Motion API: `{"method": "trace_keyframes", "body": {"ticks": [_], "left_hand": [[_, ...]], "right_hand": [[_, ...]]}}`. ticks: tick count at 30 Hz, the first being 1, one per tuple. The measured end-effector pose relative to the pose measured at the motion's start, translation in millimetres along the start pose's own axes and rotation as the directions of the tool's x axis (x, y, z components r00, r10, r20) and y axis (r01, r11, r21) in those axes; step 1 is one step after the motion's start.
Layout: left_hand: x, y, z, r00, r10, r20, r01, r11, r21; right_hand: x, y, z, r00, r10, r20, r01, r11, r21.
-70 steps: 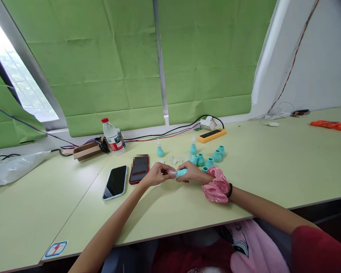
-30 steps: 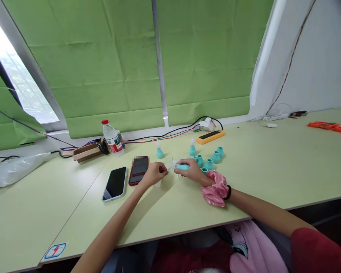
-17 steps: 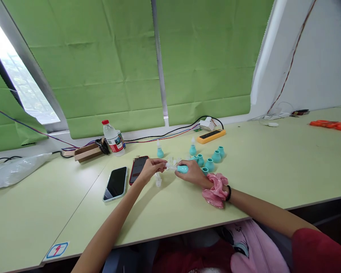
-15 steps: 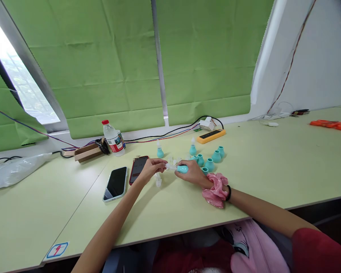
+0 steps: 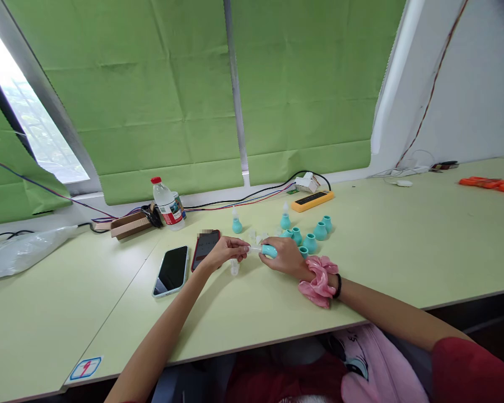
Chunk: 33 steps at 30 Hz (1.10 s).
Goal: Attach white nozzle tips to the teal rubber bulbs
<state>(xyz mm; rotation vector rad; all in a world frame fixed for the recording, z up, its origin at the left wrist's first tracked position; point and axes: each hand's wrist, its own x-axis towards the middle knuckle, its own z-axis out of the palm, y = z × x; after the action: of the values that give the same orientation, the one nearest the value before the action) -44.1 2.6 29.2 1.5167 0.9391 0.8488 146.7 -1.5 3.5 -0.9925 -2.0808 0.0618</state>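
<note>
My right hand (image 5: 283,256) is closed round a small teal rubber bulb (image 5: 269,251) lying sideways just above the table. My left hand (image 5: 223,251) pinches the clear plastic tip (image 5: 253,248) at the bulb's left end. A loose clear cap (image 5: 234,267) stands on the table just below my left fingers. Behind my hands lie several more teal bulbs (image 5: 309,242) and clear tips (image 5: 255,234); two bulbs with tips fitted (image 5: 236,223) (image 5: 285,219) stand upright farther back. A pink scrunchie (image 5: 319,277) sits on my right wrist.
Two phones lie left of my hands, a light-blue one (image 5: 170,270) and a red one (image 5: 205,248). A water bottle (image 5: 166,205), a cardboard box (image 5: 128,223), cables and a yellow power strip (image 5: 313,200) line the back edge. Orange parts (image 5: 488,184) lie far right, a plastic bag (image 5: 19,249) far left.
My left hand came off the tip for a moment, then closed on it again. Both hands shifted slightly away from me, and the clear cap now stands uncovered on the table.
</note>
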Motion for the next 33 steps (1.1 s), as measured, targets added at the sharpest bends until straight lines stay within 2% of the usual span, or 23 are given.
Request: {"method": "trace_keyframes", "body": {"ticks": [4, 9, 14, 20, 23, 28, 30, 33], "left_hand": [[-0.5, -1.3, 1.2, 1.000, 0.007, -0.009, -0.007, 0.999, -0.036], [0.2, -3.9, 3.1, 0.999, -0.007, -0.049, 0.004, 0.999, -0.051], [-0.5, -2.4, 2.4, 0.999, 0.022, -0.036, -0.022, 1.000, -0.003], [-3.2, 1.6, 0.3, 1.000, 0.022, -0.016, -0.021, 0.999, 0.045], [-3.1, 0.7, -0.7, 0.999, 0.030, 0.010, -0.031, 0.999, 0.039], [-1.5, -1.9, 1.3, 0.996, 0.084, -0.007, -0.084, 0.996, 0.039], [-1.3, -1.5, 3.4, 0.994, 0.103, -0.032, -0.102, 0.994, 0.046], [-1.3, -0.6, 5.9, 0.990, 0.120, -0.076, -0.115, 0.992, 0.055]], "right_hand": [[-0.6, 2.6, 0.5, 0.996, -0.076, 0.038, 0.079, 0.992, -0.100], [-1.6, 3.4, 1.8, 0.996, -0.064, 0.062, 0.067, 0.996, -0.063], [-1.8, -0.1, 2.0, 0.999, 0.028, 0.045, -0.032, 0.996, 0.086], [2.7, -2.7, -1.7, 0.987, 0.113, 0.112, -0.143, 0.939, 0.313], [5.5, 0.7, -2.3, 0.971, 0.148, 0.189, -0.213, 0.896, 0.389], [7.4, 7.6, -1.3, 0.911, 0.208, 0.356, -0.364, 0.810, 0.459], [7.1, 7.1, -1.5, 0.913, 0.209, 0.351, -0.363, 0.812, 0.458], [5.8, 2.6, -2.2, 0.954, 0.180, 0.239, -0.267, 0.874, 0.407]]}}
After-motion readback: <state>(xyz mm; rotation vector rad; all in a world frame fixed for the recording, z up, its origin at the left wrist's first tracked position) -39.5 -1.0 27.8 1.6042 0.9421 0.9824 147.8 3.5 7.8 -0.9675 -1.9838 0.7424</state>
